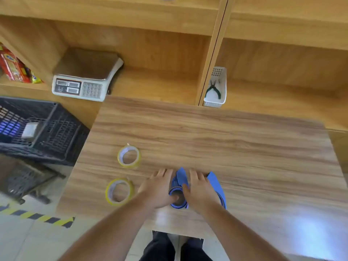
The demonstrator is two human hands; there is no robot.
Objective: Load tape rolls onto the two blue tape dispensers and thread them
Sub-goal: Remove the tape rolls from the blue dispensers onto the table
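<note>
Two yellow-edged tape rolls lie flat on the wooden table [226,140]: one roll [129,156] farther away, the other roll [119,191] nearer, both left of my hands. Two blue tape dispensers rest near the front edge. My left hand [158,189] and my right hand [199,189] lie flat on either side of the first dispenser [179,185], fingers spread, touching it; whether either grips it I cannot tell. The second dispenser [216,185] shows just right of my right hand, partly hidden by it.
A black plastic crate [37,132] stands left of the table. A weighing scale [84,80] sits on the shelf behind. A white basket [216,87] holds green-handled pliers. Striped floor tape [37,217] runs at lower left. My feet show below the table edge.
</note>
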